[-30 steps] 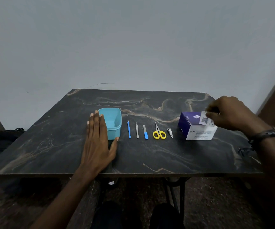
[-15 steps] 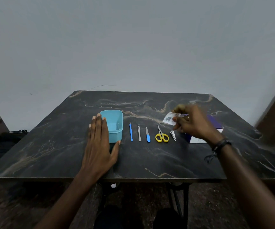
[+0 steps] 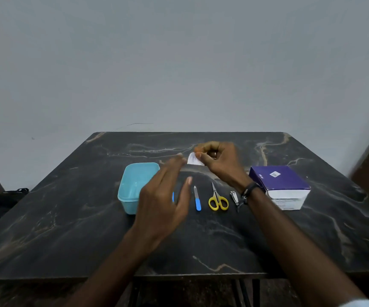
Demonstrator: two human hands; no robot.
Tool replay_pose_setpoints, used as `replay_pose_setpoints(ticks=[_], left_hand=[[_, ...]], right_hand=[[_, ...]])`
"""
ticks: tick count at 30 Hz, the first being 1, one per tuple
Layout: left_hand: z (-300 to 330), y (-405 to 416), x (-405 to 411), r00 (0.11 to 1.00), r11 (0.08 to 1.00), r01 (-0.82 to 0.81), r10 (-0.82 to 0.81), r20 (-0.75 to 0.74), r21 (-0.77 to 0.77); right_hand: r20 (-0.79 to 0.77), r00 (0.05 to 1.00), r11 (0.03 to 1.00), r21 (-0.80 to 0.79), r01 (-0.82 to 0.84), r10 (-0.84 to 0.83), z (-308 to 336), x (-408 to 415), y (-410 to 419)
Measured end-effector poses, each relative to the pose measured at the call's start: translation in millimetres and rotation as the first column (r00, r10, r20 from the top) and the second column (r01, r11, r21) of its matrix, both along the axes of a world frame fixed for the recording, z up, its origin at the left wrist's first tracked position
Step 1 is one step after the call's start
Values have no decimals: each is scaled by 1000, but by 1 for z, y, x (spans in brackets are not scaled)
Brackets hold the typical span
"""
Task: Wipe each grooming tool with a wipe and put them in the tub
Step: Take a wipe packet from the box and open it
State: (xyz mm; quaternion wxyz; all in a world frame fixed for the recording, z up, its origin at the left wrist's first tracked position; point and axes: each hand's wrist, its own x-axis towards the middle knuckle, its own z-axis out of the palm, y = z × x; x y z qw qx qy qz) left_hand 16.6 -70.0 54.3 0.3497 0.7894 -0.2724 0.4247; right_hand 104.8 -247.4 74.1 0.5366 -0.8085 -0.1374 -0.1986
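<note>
wipe packet (image 3: 193,159) pinched in right hand (image 3: 220,160), left hand (image 3: 163,196) spread, dark marbled table (image 3: 68,218), grey wall (image 3: 179,63)

- The table (image 3: 68,218) top looks like dark stone with pale veins, smooth and a little shiny.
- The tub (image 3: 132,187) is smooth blue plastic.
- The scissors (image 3: 217,199) have yellow plastic rings and thin metal blades.
- The nail clipper (image 3: 234,198) is shiny metal.
- The nail file (image 3: 197,198) has a blue plastic handle.
- The box (image 3: 278,185) is purple and white card.
- The packet (image 3: 193,159) pinched in the right hand (image 3: 221,162) looks like white paper.
</note>
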Motion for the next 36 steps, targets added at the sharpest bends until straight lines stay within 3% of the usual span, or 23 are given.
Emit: replay_pose_setpoints(ticks=[5, 10, 13, 18, 23, 29, 36], left_hand=[[24, -43, 52, 956, 976, -50, -15, -293, -214], [19, -62, 92, 873, 983, -122, 40, -486, -137], [9, -64, 106, 860, 969, -103, -26, -509, -223], [-6, -65, 111, 768, 859, -30, -308, -562, -512], [-3, -64, 107, 720, 740, -42, -443, -534, -671], [0, -58, 101, 719, 697, -73, -459, -522, -713], [-2, -56, 100, 706, 694, -65, -476, -525, -717]], right_hand=[[-25, 1000, 997, 78, 10, -8, 2, 19, -4], [-62, 996, 952, 297, 73, -57, -2, 23, -15], [-65, 995, 959, 270, 91, -76, -3, 22, -21], [-49, 995, 973, 207, 100, -92, -7, 19, -25], [-81, 996, 945, 322, 57, -32, -5, 14, -21], [-128, 979, 893, 442, -87, 159, -4, 6, -18], [-183, 961, 856, 509, -87, 207, -6, 6, -17]])
